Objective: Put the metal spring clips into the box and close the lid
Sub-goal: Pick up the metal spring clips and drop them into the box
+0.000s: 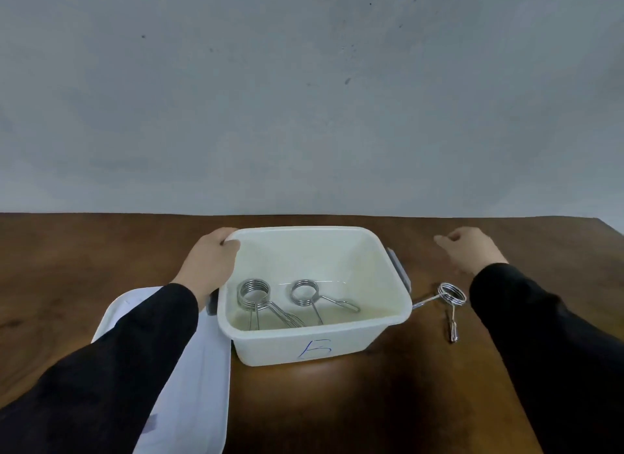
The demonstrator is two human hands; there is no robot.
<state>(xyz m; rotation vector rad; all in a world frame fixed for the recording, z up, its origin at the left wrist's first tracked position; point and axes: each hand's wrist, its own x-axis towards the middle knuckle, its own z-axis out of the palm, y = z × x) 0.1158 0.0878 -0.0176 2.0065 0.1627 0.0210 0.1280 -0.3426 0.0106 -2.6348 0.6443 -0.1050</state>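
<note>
Left hand (211,264) grips box (371,332) rim at 9 o'clock, right hand (471,249) loosely curled, empty; last clip (450,298) on table at 3 o'clock risks snagging the box's latch.

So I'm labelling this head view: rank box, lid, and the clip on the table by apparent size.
1. box
2. lid, though a sleeve hides part of it, so box versus lid is unsure
3. clip on the table, clearly smallest
</note>
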